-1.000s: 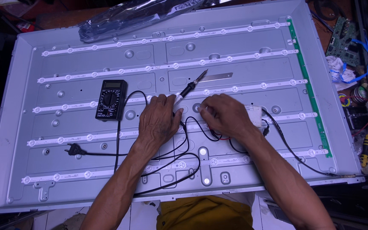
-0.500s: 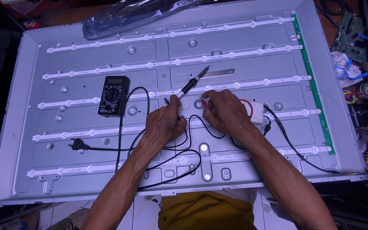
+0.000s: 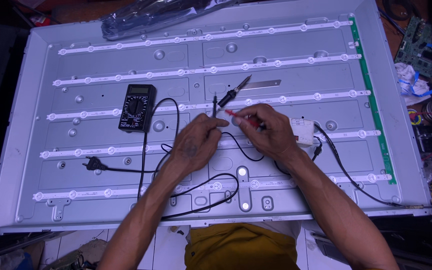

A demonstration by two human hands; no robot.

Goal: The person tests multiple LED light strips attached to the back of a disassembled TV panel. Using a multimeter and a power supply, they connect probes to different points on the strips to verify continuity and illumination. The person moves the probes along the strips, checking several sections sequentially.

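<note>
Both hands pinching meter probes over the backlight panel [image 3: 286,60].
Left hand [image 3: 196,145] grips the black probe [image 3: 215,107]; right hand [image 3: 268,131] the red probe [image 3: 241,116]; multimeter [image 3: 137,107] at nine o'clock.

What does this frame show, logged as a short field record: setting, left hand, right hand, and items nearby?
setting: large white metal backlight panel with rows of light strips, seen from above
left hand: left hand pinches a black probe, tip up
right hand: right hand holds a red probe
meter: black multimeter lies left of the hands, leads trailing
iron: soldering iron rests just beyond the hands
plug: black mains plug lies loose at the left
</note>
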